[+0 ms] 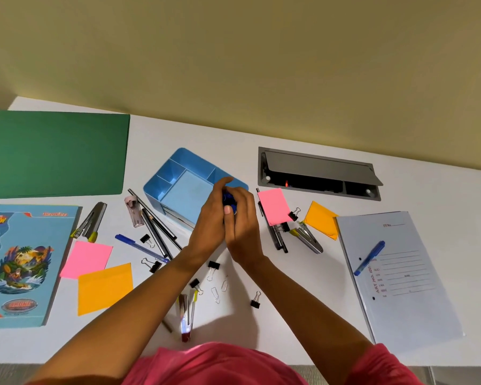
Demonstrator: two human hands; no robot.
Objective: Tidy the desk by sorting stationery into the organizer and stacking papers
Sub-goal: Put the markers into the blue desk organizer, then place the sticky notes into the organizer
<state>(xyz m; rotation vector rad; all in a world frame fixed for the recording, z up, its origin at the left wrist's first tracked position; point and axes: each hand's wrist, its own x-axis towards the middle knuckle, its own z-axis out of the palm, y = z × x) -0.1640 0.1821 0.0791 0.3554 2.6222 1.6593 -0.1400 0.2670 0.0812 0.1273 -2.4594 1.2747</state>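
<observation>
A blue organizer with several compartments stands at the desk's middle. Over its right front corner my left hand and my right hand are pressed together around a small dark blue object; what it is I cannot tell. Pencils, a blue pen, binder clips and paper clips lie scattered in front. Pink and orange sticky notes lie on the left, more pink and orange ones on the right. Staplers lie about.
A green folder lies at the back left, with a blue notebook in front of it. On the right, a white file carries a blue marker. A grey cable hatch is set into the desk behind. A wall rises beyond the desk.
</observation>
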